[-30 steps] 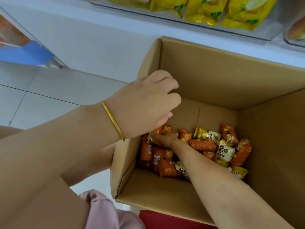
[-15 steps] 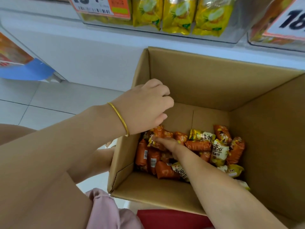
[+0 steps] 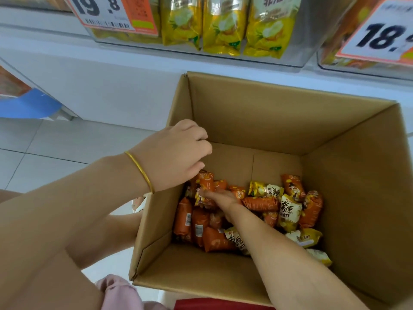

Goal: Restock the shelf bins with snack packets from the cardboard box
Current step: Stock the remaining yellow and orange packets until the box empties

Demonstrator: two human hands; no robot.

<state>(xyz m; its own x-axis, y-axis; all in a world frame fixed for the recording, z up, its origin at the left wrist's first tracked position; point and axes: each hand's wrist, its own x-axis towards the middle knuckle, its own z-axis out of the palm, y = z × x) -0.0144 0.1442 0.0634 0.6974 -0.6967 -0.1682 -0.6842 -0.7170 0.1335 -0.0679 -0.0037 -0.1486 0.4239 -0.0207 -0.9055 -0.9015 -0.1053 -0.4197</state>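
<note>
An open cardboard box [image 3: 257,121] stands on the floor below the shelf. Several orange snack packets [image 3: 192,222] and yellow ones [image 3: 289,212] lie heaped at its bottom. My left hand [image 3: 176,153], with a gold bangle at the wrist, curls over the top edge of the box's left wall. My right hand [image 3: 220,195] reaches deep inside and grips a small bunch of orange packets [image 3: 205,184] by the left wall; its fingers are partly hidden by them. A clear shelf bin [image 3: 299,36] above holds upright yellow packets [image 3: 221,25].
A second bin [image 3: 330,57] with orange packets sits at the upper right behind an 18 price tag [image 3: 380,36]. A 19.8 price tag [image 3: 111,12] hangs on the left. White floor tiles [image 3: 55,142] lie left of the box, with my pink clothing [image 3: 120,294] below.
My right hand has closed on a few orange packets and raised them slightly off the heap. My left hand stays on the box wall. The view has tilted up toward the shelf.
</note>
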